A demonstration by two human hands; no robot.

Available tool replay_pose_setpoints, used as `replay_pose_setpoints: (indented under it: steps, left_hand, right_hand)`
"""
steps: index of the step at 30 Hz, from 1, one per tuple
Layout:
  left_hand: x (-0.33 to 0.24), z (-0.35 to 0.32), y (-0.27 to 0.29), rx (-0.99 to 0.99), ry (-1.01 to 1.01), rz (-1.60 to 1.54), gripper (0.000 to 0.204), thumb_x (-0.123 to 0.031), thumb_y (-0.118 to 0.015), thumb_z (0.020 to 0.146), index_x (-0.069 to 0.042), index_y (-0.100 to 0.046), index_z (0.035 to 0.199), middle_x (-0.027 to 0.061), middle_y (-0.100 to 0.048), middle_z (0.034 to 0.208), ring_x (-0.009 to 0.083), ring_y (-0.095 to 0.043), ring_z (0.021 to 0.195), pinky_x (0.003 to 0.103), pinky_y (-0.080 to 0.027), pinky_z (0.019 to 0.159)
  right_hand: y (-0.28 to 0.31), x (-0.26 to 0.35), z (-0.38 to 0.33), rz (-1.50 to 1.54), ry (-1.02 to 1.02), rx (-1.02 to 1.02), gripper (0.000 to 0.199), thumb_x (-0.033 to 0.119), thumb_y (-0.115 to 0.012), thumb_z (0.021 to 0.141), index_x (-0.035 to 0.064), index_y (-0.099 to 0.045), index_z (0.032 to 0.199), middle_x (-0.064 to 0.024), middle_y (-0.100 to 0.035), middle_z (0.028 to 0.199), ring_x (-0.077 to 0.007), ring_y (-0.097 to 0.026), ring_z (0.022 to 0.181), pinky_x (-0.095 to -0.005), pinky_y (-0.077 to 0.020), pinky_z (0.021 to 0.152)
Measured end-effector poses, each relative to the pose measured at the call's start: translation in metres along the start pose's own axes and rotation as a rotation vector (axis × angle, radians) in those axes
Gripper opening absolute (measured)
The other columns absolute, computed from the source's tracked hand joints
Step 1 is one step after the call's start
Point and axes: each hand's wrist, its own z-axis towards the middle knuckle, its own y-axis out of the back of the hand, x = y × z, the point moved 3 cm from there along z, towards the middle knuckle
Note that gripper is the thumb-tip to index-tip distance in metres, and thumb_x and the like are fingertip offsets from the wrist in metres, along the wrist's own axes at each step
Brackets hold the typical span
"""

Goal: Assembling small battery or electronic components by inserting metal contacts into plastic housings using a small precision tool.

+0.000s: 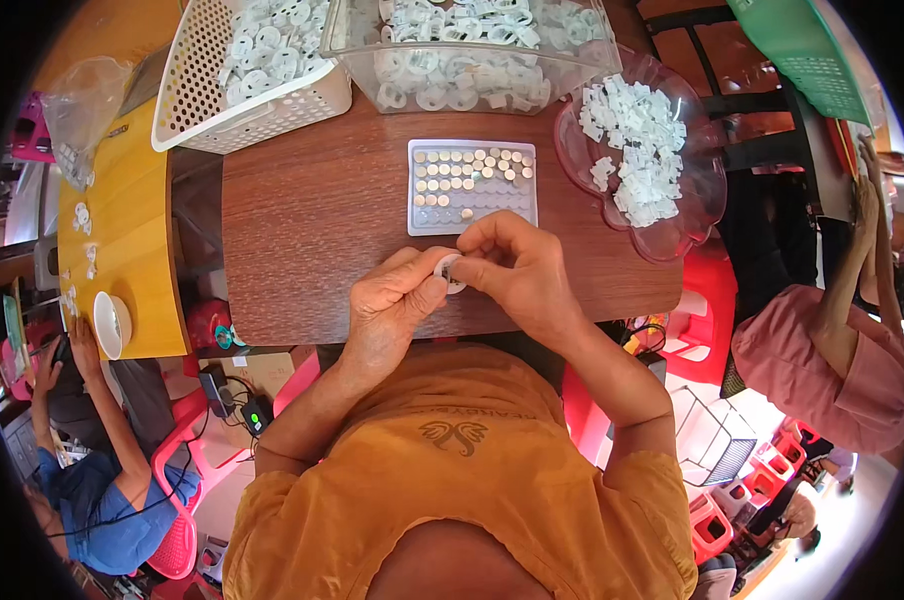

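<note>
"What's the disc (448, 271) like?"
"White, round, dark marks on its face, held just on the near side of the tray (430, 225)."
"And the tray?"
"Pale, rectangular, lying flat."
"The cells (456, 170)?"
"Round, metallic, mostly in rows toward the tray's far side; one sits alone toward its near edge."

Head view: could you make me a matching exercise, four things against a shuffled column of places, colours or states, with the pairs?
1. Round white part
2. Small rectangular tray
3. Flower-shaped tray
4. Perforated basket

A. Translucent pinkish red
B. At the brown table's far left corner
C. Pinched in the left hand
D. Holds rows of metallic discs

Pairs: 1-C, 2-D, 3-A, 4-B
</note>
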Motion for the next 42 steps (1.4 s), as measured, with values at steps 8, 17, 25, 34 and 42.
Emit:
replay_pose_setpoints:
  steps: [8, 17, 25, 34, 42]
  left_hand:
    - [0.012, 0.000, 0.016, -0.119, 0.133, -0.127, 0.033, -0.014, -0.057, 0.090, 0.004, -0.057, 0.117, 0.0154, -0.065, 0.096, 0.0137, -0.061, 0.069, 0.022, -0.045, 0.056]
    - [0.018, 0.000, 0.021, -0.141, 0.130, -0.250, 0.034, -0.014, -0.056, 0.091, 0.007, -0.056, 0.117, 0.0188, -0.066, 0.091, 0.0155, -0.062, 0.066, 0.024, -0.045, 0.054]
    - [0.018, 0.003, 0.020, -0.110, 0.202, -0.343, 0.036, -0.016, -0.057, 0.090, 0.007, -0.056, 0.117, 0.0182, -0.066, 0.089, 0.0155, -0.060, 0.065, 0.025, -0.045, 0.054]
    - [0.011, 0.001, 0.008, -0.119, 0.147, -0.260, 0.030, -0.011, -0.059, 0.089, 0.003, -0.059, 0.116, 0.0104, -0.065, 0.089, 0.0120, -0.059, 0.068, 0.022, -0.044, 0.056]
    - [0.009, -0.005, 0.005, -0.095, 0.080, -0.132, 0.030, -0.012, -0.060, 0.089, 0.003, -0.060, 0.115, 0.0068, -0.062, 0.098, 0.0096, -0.058, 0.072, 0.020, -0.044, 0.057]
  right_hand:
    - [0.018, 0.004, 0.008, -0.410, 0.462, -0.269, 0.010, 0.000, -0.066, 0.076, 0.0014, -0.061, 0.085, -0.0138, -0.059, 0.075, -0.0279, -0.058, 0.066, -0.0347, -0.0454, 0.058]
    - [0.008, -0.007, 0.030, -1.001, 0.696, -0.257, 0.014, 0.000, -0.066, 0.069, 0.0049, -0.062, 0.081, -0.0102, -0.054, 0.072, -0.0292, -0.055, 0.067, -0.0401, -0.0438, 0.059]
    - [0.012, -0.003, 0.027, -0.747, 0.732, -0.211, 0.014, -0.003, -0.066, 0.069, 0.0031, -0.060, 0.080, -0.0102, -0.056, 0.072, -0.0283, -0.055, 0.066, -0.0368, -0.0442, 0.057]
    - [-0.009, 0.016, -0.005, -0.705, 0.956, -0.231, 0.020, -0.007, -0.068, 0.064, -0.0003, -0.060, 0.082, -0.0100, -0.054, 0.073, -0.0256, -0.052, 0.062, -0.0343, -0.0416, 0.052]
    - [-0.015, 0.017, -0.016, -0.974, 1.120, -0.198, 0.028, 0.009, -0.059, 0.057, -0.0036, -0.055, 0.081, -0.0089, -0.042, 0.072, -0.0217, -0.043, 0.062, -0.0334, -0.0348, 0.053]
